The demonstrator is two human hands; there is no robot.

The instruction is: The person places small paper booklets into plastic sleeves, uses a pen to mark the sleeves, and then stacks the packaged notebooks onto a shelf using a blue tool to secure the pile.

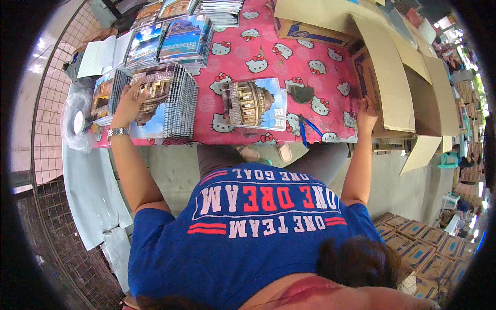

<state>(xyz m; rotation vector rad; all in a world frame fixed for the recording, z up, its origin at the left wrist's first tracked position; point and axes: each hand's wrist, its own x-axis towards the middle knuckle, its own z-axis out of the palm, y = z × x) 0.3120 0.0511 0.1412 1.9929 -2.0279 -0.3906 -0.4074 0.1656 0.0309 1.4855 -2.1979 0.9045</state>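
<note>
My left hand point(130, 105) lies with its fingers apart on top of a tall stack of spiral-bound notebooks point(156, 98), their covers showing an ornate stone building. A thinner pile of the same notebooks point(253, 105) sits at the middle of the table's near edge, touched by neither hand. At the right end, my right hand point(367, 114) has its fingers curled against the near side of an opened cardboard box point(387, 90). The fingertips there are partly hidden. Between pile and box lie blue-handled pliers point(304, 129) and a small dark green piece point(301, 93).
More notebook stacks point(183, 39) fill the far left of the pink patterned table cover point(237, 51). Another carton point(315, 28) stands at the back. A plastic bag with a tape roll point(79, 121) hangs by the left edge. Several stacked cartons point(413, 243) occupy the floor at right.
</note>
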